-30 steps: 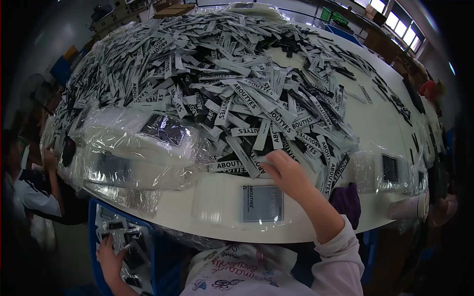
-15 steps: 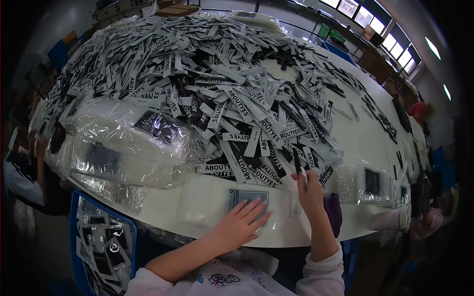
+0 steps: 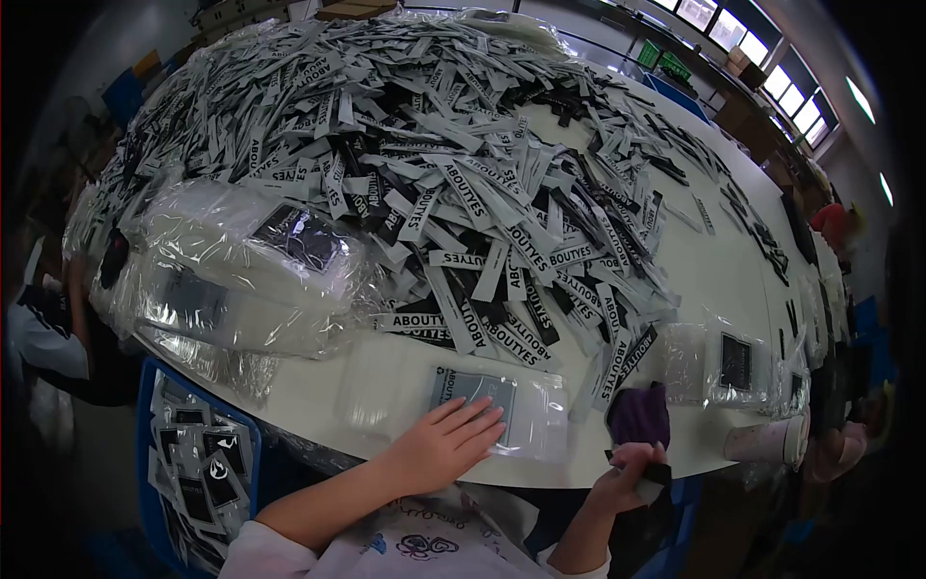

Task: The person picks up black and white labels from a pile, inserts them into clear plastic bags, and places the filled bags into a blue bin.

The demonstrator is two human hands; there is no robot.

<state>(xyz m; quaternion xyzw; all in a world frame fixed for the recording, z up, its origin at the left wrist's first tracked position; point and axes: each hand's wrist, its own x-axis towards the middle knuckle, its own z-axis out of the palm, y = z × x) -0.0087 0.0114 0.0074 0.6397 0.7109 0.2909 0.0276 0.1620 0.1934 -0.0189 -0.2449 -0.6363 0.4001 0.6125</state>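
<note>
The left hand (image 3: 442,446) lies flat, fingers outstretched and gripping nothing, on a clear bag (image 3: 537,415) with a grey printed panel (image 3: 465,382) near the front edge of a white table (image 3: 696,446); the slick plastic could skid or crease if that palm pressed unevenly. Farther right, the right hand (image 3: 622,482), fingers curled closed around what appears to be a small dark piece (image 3: 658,473), is at the table's edge beside a purple cloth (image 3: 639,413), where a loosened pinch could drop the piece over the side.
</note>
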